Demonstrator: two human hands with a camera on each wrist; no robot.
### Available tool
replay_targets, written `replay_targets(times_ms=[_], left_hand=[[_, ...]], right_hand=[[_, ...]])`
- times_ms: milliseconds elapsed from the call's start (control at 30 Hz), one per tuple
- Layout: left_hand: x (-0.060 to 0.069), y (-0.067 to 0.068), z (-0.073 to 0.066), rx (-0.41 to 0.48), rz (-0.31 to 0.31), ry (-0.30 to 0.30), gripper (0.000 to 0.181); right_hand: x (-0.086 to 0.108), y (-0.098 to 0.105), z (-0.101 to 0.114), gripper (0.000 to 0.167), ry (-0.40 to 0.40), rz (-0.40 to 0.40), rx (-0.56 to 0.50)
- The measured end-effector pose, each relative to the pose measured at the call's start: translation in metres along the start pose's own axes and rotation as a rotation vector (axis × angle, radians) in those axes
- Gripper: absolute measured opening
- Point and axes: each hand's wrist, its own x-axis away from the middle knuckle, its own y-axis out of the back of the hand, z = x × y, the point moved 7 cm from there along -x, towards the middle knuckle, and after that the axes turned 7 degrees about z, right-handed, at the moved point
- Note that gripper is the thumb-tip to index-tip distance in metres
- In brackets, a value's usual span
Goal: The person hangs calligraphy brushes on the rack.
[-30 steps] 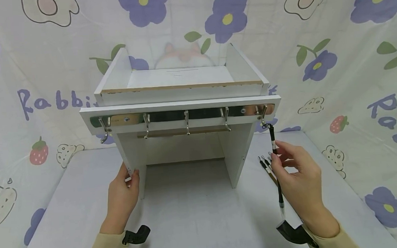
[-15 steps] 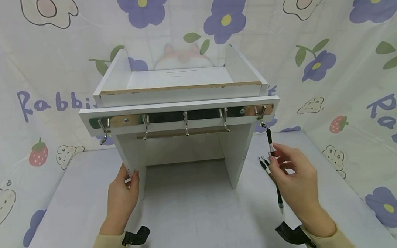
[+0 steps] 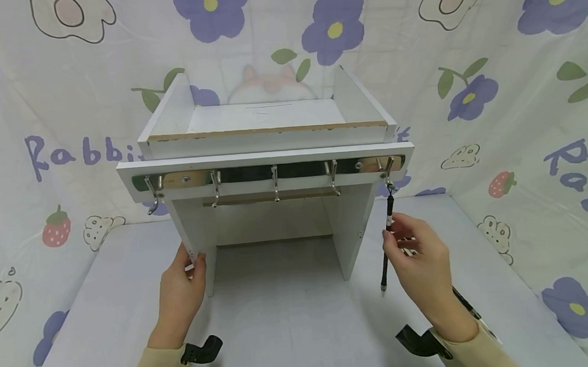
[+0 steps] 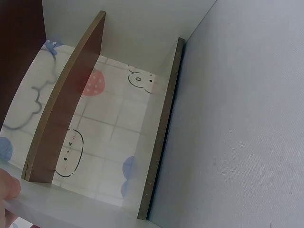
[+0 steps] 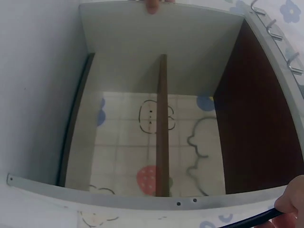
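Note:
A white wooden shelf rack stands upright, with a shiny metal rail of several hooks along its front. My left hand grips the rack's left side panel between thumb and fingers; its fingertips show at the panel's edge in the right wrist view. My right hand pinches a black-handled calligraphy brush, nearly upright, pale tip down. The brush's cord loop meets the bottom of the rightmost hook; whether it is fully caught is too small to tell.
Behind and under my right wrist lie more brushes on the white tabletop, mostly hidden. A crossbar spans the rack between its side panels. A flower-printed cloth hangs behind and at the sides.
My right hand has moved left with the brush, which has swung from slanting to nearly upright beneath the rightmost hook. My left hand and the rack have stayed put.

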Motion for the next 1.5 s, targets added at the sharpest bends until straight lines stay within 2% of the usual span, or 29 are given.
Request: replay_targets(times_ms=[567,1100,1300,1500], left_hand=[[0.0,0.0,0.0,-0.005,-0.008,-0.008,0.034],[0.0,0.0,-0.001,-0.001,-0.005,-0.014,0.034],[0.0,0.001,-0.001,0.001,-0.007,-0.015,0.034],[0.0,0.0,0.0,-0.001,0.004,-0.01,0.035]], right_hand=[[-0.007,-0.013,-0.002,0.034,-0.002,0.004,-0.017],[-0.008,-0.012,0.001,0.036,0.003,0.018,-0.008],[-0.008,-0.009,0.002,0.04,0.026,-0.007,0.0],[-0.004,-0.002,-0.008,0.042,0.009,-0.006,0.043]])
